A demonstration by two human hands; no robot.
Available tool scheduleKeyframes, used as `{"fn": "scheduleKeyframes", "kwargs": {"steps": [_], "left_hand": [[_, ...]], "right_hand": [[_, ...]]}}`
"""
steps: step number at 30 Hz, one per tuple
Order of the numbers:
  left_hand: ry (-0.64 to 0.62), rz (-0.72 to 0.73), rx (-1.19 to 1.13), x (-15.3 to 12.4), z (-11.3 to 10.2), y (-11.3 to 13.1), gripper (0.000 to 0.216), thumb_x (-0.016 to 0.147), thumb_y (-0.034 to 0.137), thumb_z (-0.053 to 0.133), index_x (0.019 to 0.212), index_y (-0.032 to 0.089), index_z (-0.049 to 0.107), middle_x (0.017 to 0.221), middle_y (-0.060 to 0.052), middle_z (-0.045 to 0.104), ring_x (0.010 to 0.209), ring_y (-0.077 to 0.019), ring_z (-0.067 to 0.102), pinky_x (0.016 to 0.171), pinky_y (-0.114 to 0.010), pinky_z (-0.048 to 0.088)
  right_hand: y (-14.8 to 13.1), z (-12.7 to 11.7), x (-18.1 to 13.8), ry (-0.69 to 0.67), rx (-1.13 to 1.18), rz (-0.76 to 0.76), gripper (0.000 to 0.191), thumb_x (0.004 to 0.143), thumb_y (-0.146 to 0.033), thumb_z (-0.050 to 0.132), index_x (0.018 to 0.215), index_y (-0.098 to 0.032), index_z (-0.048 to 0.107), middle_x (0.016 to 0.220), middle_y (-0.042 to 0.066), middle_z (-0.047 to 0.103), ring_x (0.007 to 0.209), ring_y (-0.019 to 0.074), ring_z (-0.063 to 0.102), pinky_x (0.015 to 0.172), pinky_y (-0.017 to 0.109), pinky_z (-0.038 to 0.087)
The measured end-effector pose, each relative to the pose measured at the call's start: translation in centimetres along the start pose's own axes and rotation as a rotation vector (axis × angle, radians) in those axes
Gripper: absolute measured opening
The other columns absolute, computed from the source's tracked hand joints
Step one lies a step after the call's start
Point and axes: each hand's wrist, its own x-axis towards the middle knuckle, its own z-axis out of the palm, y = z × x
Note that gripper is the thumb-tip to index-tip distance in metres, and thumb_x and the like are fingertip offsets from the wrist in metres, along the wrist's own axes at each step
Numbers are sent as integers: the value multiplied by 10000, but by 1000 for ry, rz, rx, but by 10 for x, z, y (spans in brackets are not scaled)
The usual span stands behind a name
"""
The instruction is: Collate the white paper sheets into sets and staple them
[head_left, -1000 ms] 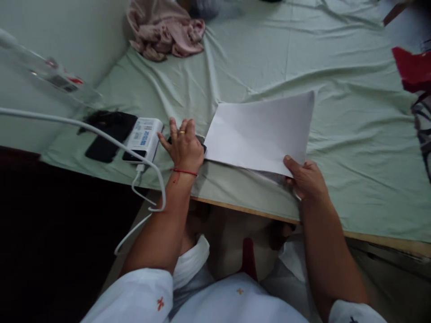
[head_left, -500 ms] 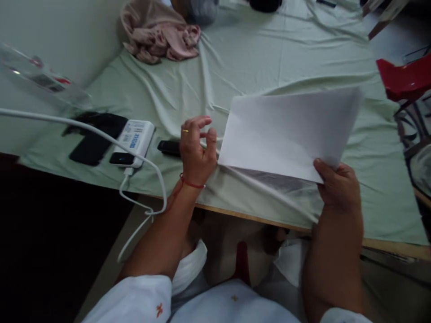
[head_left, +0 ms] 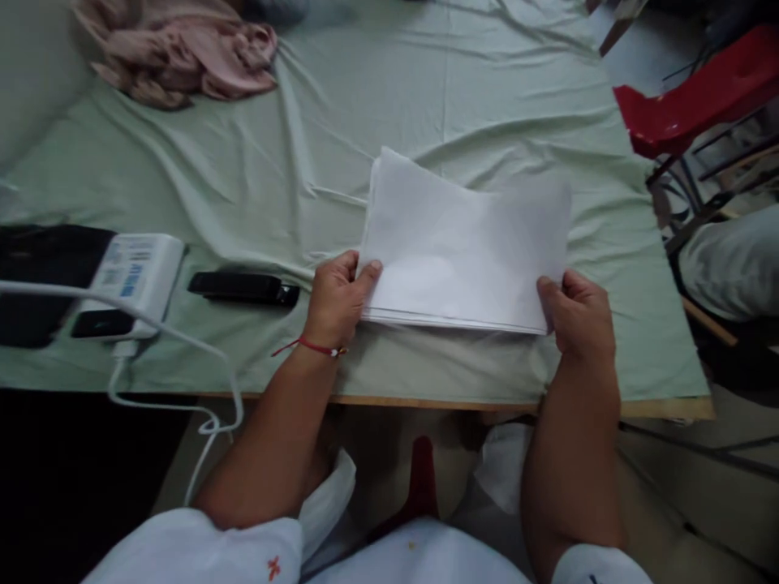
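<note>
A small stack of white paper sheets (head_left: 459, 251) is held just above the cloth, its near edges slightly apart and its far edge dipping in the middle. My left hand (head_left: 341, 296) grips the left edge, thumb on top and fingers underneath. At the right edge, my right hand (head_left: 575, 312) pinches the stack in the same way. To the left of my left hand lies a black stapler (head_left: 243, 288) on the cloth. The fingers beneath the paper are hidden.
A pale green cloth (head_left: 389, 73) covers the table. On the left are a white power strip (head_left: 137, 276) with a white cable (head_left: 222, 365) and a black item (head_left: 36, 259). A pink cloth (head_left: 200, 57) lies crumpled at the back. A red chair (head_left: 699, 97) stands beyond the right edge.
My left hand has gone from free and partly curled to gripping the paper's left edge. The paper and right hand have come level in front of me. The view has shifted right.
</note>
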Motion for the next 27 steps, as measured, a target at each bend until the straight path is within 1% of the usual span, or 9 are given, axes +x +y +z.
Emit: {"fn": "scheduleKeyframes", "kwargs": {"steps": [3,6,9,13,15,17,22,25,27], "left_hand": [[4,-11,29,-3,3,-3,340,906,401,978,746,245,721,742,11,703,718,-172,544,623,-256,442],[-3,-35,3,-5,2,-4,391,882,506,1024,790,244,749,743,8,693,712,-179,566,612,-269,441],[-45,-75,-21,-6,-1,-6,417,809,523,1074,828,250,760,750,4,710,697,-182,595,576,-264,442],[25,-103,-16,-6,-5,-13,425,844,519,1040,757,254,720,637,44,564,566,-131,405,495,-265,279],[85,-75,-48,-6,-3,-15,500,874,557,1027,714,257,659,639,47,530,582,-127,399,525,-270,309],[122,-40,-92,-6,0,-14,541,862,600,1031,711,258,640,672,38,555,627,-136,452,573,-273,377],[90,-54,-163,-6,11,-11,479,768,591,1083,827,252,750,706,27,643,718,-186,612,656,-287,509],[116,-70,-150,-4,13,-14,477,812,546,1078,769,253,705,700,30,647,656,-153,534,599,-273,437],[149,-51,-143,-2,12,-16,547,855,553,1074,714,257,637,676,45,587,622,-128,455,567,-267,381]], "right_hand": [[1,-3,4,23,-34,28,110,851,-250,892,817,-265,789,720,-51,689,688,160,604,604,255,508],[2,-1,9,98,8,-28,103,856,-237,869,835,-265,772,758,-57,688,725,154,615,664,254,537],[6,3,14,166,47,-95,136,846,-251,871,823,-271,738,809,-51,707,757,151,620,706,260,561],[9,8,17,186,65,-148,180,826,-313,912,843,-279,736,866,-32,740,784,164,623,712,277,578],[10,11,17,195,80,-176,193,792,-357,923,848,-273,759,876,-26,761,802,168,635,730,285,593],[10,13,15,202,100,-199,218,763,-394,940,862,-272,789,882,-27,784,812,170,646,745,289,610],[7,15,12,216,146,-194,262,711,-356,995,858,-252,805,852,-24,791,764,145,625,718,262,584],[7,14,11,224,174,-182,286,672,-340,990,850,-237,791,899,-2,835,814,149,685,770,267,609],[7,14,11,235,189,-181,296,657,-331,988,840,-238,775,943,18,867,870,167,733,829,289,642]]}}
